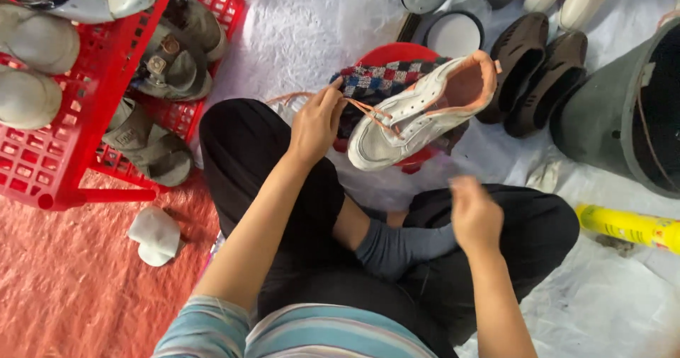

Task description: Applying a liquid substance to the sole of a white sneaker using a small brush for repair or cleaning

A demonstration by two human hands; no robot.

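Two hands work over a white sneaker in the only view, the head camera. The sneaker lies on its side on a checkered cloth over a red stool, just beyond the person's crossed legs. The left hand is closed in a narrow pinch on an orange lace, which runs from the fingers to the eyelets. The right hand hangs lower, over the knee, blurred; I cannot tell if it is shut or holds something.

I judge that the step in hand is work on the lace at the eyelets. The next move probably needs the right hand to steady the sneaker while the left guides the lace.

At the left stands a red crate with sandals; at the far right are dark shoes, a bucket and a yellow can.
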